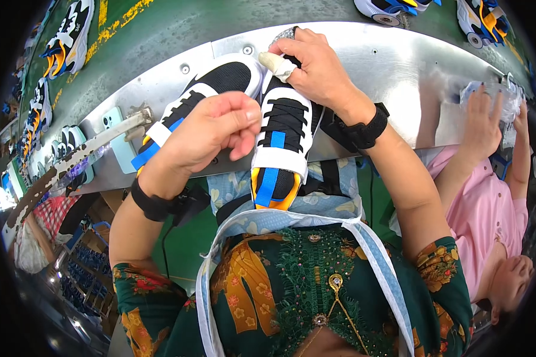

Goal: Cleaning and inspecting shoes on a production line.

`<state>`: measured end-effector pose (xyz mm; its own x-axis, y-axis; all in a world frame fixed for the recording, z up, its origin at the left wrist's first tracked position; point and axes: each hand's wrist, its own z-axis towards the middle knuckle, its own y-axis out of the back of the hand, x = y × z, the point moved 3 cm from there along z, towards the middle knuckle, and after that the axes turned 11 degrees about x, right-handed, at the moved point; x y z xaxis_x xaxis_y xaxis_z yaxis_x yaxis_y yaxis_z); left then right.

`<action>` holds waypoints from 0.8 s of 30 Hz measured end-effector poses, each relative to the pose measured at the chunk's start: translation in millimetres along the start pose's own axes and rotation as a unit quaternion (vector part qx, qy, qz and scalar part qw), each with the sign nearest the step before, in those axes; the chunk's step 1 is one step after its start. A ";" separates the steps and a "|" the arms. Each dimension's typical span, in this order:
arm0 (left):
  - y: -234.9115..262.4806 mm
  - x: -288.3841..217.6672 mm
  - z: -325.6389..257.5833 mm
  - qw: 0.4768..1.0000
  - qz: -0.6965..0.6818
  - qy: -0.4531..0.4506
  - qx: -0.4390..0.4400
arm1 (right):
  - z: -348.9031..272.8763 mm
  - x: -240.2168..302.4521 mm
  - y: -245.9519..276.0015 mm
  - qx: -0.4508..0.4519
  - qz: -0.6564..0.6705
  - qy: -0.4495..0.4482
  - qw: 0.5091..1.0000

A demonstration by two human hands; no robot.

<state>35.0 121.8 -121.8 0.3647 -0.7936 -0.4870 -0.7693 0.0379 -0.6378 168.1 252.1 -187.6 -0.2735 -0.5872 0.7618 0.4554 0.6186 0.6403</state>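
The right hand (315, 65) pinches the light, soft sneaker (280, 143) at its toe; the left hand (211, 134), loosely curled, holds nothing.

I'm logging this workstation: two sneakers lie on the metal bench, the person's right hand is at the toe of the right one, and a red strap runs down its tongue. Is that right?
Not quite: the strap down the tongue is blue, not red, as the head view shows. The rest holds: two sneakers, left and right, lie on the metal bench, and the right hand is at the right sneaker's toe.
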 end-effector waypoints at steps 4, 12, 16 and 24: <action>-11.3 -9.9 -21.1 0.859 0.394 -0.204 -0.256 | -2.4 7.1 2.4 -0.002 -0.001 -0.010 1.000; -59.1 32.1 -58.8 0.810 0.516 -0.176 -0.216 | -6.0 24.2 6.5 0.014 -0.010 -0.034 0.999; -71.6 60.3 -75.9 0.886 0.382 -0.119 -0.232 | -4.6 27.8 0.0 -0.012 0.012 -0.027 0.999; -47.6 85.7 -54.7 0.809 0.513 -0.074 -0.278 | -3.9 43.2 10.1 -0.013 0.012 -0.122 0.992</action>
